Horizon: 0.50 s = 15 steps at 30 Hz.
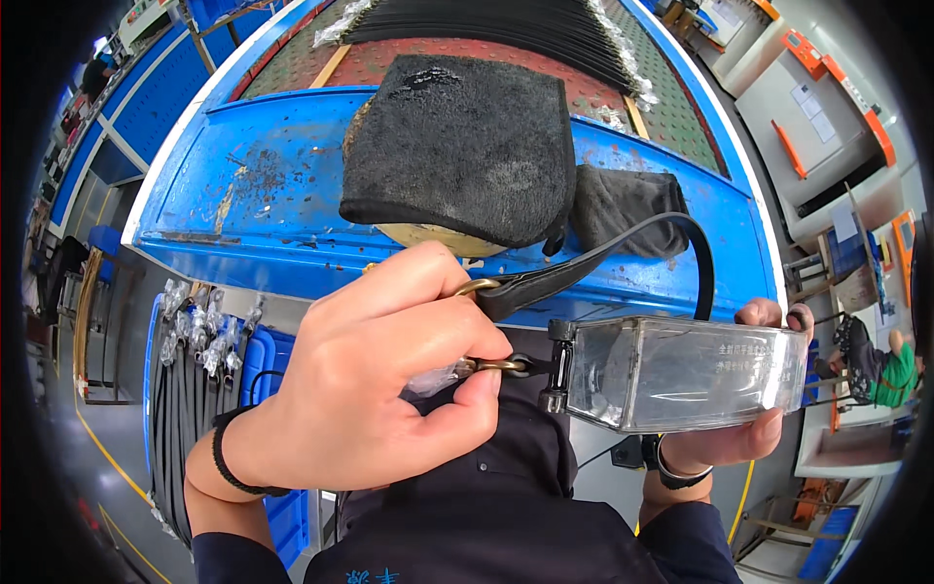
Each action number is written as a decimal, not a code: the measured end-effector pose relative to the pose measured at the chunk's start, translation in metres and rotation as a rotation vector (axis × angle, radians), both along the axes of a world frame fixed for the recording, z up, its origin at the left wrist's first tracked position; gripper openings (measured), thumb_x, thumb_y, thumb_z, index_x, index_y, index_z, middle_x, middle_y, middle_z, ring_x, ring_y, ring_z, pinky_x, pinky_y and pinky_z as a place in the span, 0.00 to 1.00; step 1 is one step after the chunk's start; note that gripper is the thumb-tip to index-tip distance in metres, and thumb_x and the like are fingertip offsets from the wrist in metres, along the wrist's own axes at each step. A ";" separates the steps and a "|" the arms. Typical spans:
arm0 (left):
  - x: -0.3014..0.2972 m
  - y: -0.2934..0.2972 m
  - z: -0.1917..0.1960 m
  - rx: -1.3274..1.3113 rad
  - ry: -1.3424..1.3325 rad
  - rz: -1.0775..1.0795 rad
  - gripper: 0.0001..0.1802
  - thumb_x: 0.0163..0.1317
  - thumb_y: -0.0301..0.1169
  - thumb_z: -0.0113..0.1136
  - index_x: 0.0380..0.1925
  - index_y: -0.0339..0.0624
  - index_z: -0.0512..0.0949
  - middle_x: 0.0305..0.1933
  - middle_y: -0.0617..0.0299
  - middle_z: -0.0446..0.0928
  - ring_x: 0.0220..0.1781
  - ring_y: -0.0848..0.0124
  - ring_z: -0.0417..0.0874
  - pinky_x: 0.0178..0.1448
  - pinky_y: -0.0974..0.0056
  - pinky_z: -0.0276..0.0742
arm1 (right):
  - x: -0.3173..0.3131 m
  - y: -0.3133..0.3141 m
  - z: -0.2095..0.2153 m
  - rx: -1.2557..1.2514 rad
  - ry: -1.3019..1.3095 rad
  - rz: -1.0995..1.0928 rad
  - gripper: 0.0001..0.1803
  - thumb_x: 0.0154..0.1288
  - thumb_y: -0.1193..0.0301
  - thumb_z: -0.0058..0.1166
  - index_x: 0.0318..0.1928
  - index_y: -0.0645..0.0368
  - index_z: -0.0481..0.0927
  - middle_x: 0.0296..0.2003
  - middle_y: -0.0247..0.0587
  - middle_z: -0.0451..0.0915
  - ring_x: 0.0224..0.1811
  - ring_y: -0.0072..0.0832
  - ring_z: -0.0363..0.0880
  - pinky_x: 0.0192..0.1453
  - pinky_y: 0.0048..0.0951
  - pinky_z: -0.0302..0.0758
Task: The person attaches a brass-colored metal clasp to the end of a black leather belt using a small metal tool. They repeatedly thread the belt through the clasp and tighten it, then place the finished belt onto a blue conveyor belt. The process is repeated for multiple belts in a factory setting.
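Observation:
My left hand [379, 360] is closed in a pinch at the brass-coloured buckle [479, 285] of a black belt. A second brass-coloured ring [496, 364] shows under its fingertips, with crumpled clear plastic beside it. The belt's black strap [702, 273] arches to the right and drops behind a clear plastic box [700, 375]. My right hand [725, 446] grips this box around its right end, thumb below and fingertips above. A black roller-like fitting [557, 365] sits at the box's left end, close to the lower ring. Part of the strap is hidden behind the box.
A dark towel [457, 146] drapes over a round yellowish pad on the blue worktable [243, 195], beside a folded dark cloth [632, 195]. Many black straps [486, 19] lie farther back. Belts with plastic-wrapped buckles [195, 419] hang at left. A person in green [890, 375] is at far right.

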<state>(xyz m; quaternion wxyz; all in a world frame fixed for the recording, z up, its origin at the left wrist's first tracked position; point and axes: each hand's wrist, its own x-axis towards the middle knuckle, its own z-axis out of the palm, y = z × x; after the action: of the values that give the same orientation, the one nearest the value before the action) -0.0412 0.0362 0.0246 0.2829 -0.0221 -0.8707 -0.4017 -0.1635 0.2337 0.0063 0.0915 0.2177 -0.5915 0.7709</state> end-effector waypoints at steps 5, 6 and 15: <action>0.000 0.000 0.002 -0.018 -0.007 0.009 0.09 0.31 0.20 0.56 0.19 0.37 0.77 0.20 0.60 0.66 0.22 0.70 0.67 0.25 0.70 0.59 | -0.002 0.000 -0.003 0.039 0.024 0.023 0.50 0.33 0.39 0.60 0.55 0.53 0.60 0.36 0.44 0.70 0.39 0.27 0.69 0.46 0.27 0.67; 0.000 0.000 0.002 -0.019 -0.002 0.011 0.09 0.31 0.20 0.56 0.19 0.37 0.77 0.20 0.60 0.66 0.22 0.70 0.67 0.25 0.70 0.59 | -0.002 0.000 -0.004 0.047 0.036 0.020 0.50 0.33 0.39 0.60 0.55 0.53 0.60 0.36 0.44 0.70 0.39 0.27 0.69 0.46 0.27 0.67; 0.001 -0.001 -0.001 -0.013 -0.012 0.026 0.09 0.30 0.20 0.56 0.19 0.37 0.77 0.20 0.60 0.66 0.22 0.71 0.67 0.25 0.70 0.59 | 0.001 -0.002 -0.004 0.071 0.025 -0.022 0.51 0.31 0.38 0.61 0.54 0.53 0.60 0.34 0.42 0.69 0.37 0.26 0.68 0.42 0.25 0.67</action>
<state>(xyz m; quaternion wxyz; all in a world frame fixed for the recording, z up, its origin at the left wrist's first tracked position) -0.0398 0.0350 0.0235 0.2827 -0.0100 -0.8753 -0.3923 -0.1627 0.2315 0.0026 0.0996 0.2237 -0.6195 0.7458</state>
